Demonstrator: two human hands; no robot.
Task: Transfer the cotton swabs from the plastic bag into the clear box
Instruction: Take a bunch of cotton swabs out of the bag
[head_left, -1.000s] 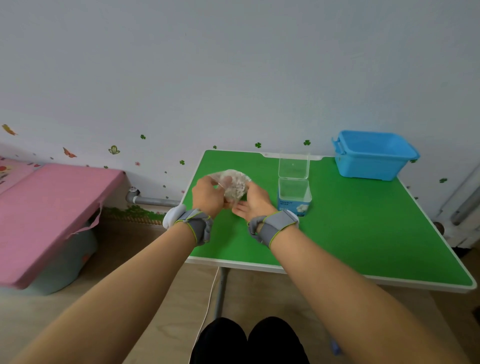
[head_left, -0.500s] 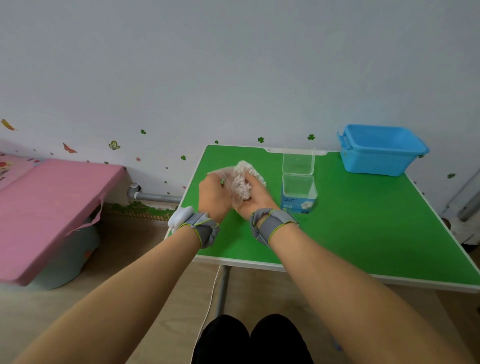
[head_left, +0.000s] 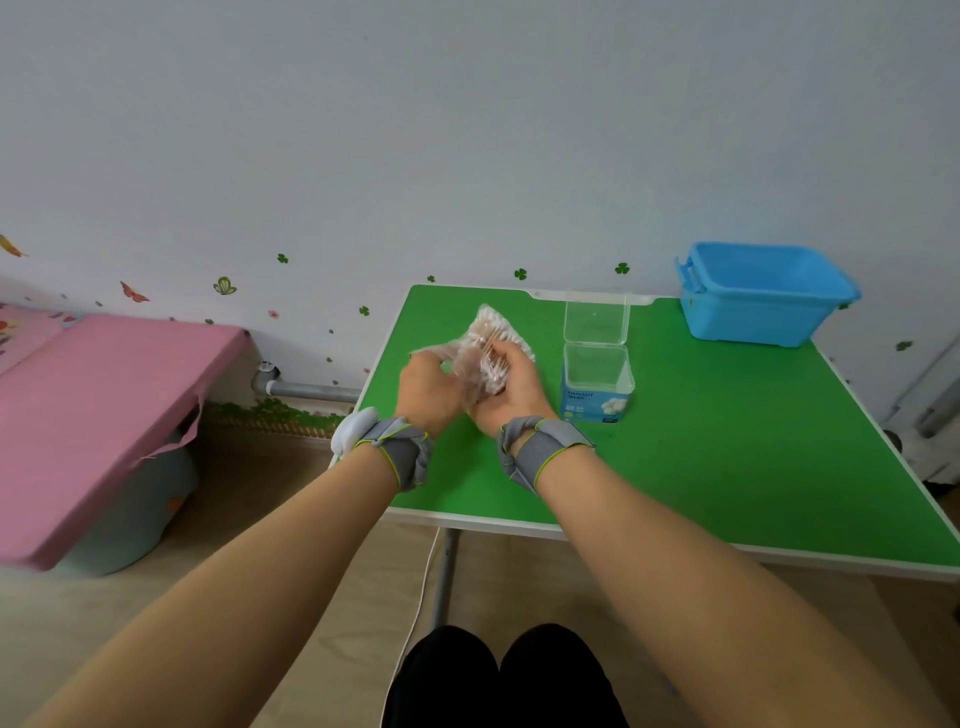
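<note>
A clear plastic bag (head_left: 485, 338) full of cotton swabs is held above the green table (head_left: 727, 457). My left hand (head_left: 428, 387) grips the bag's crumpled left end. My right hand (head_left: 511, 387) grips the bundle of swabs through the bag from the right. The swabs' white tips fan out past my fingers toward the back. Just right of my right hand stands the clear box (head_left: 597, 382) with a blue label, its hinged lid (head_left: 596, 318) standing open behind it. The box looks empty inside.
A blue plastic bin (head_left: 763, 293) sits at the table's back right corner. A pink-covered surface (head_left: 98, 410) lies to the left, over a pale blue tub. A white object (head_left: 354, 429) sticks out at the table's left edge beside my left wrist.
Both hands have lifted the bag off the table and turned it. The swab bundle now points away from me, and my right hand has closed round it.
</note>
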